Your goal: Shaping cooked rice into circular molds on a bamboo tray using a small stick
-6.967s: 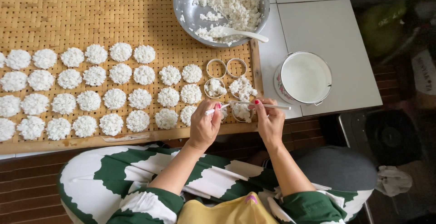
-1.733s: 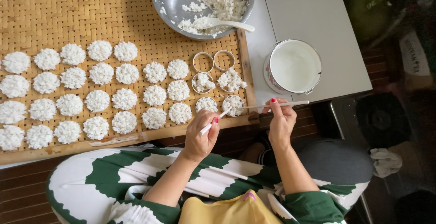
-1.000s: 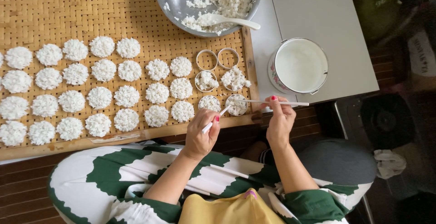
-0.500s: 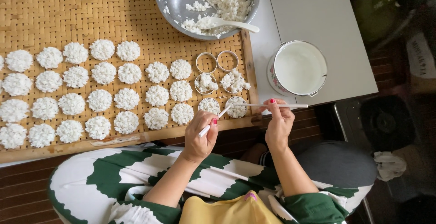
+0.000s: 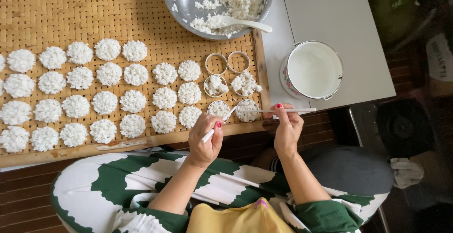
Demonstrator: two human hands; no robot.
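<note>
rice-filled metal ring (image 5: 219, 109) sits at the near edge of the woven bamboo tray (image 5: 42, 11), close to its right corner, with a second filled ring (image 5: 247, 110) just beside it on the right. the left hand (image 5: 205, 138) is clenched around a white spoon handle (image 5: 218, 124) whose tip touches the first ring; the hand now lies over the tray's wooden near rim, whereas seven seconds ago it was further up, over the rice cakes. the right hand (image 5: 287, 128) pinches a thin white stick (image 5: 278, 110) between thumb and forefinger, held level with its left end over the second ring; half a second ago the stick sat a little higher and the hand was nearer the tray. behind these two rings are two more with loose rice (image 5: 216, 84), then two empty rings (image 5: 216, 63) toward the far side. rows of round white rice cakes (image 5: 104, 102) cover the tray's left and middle, unchanged in count since the earlier frames. a steel bowl of cooked rice (image 5: 186, 6) with a white spoon (image 5: 241, 23) in it rests at the tray's far right corner. off the tray, on the white tabletop (image 5: 339, 20), stands an enamel pot of white liquid (image 5: 312, 70), as before.
</note>
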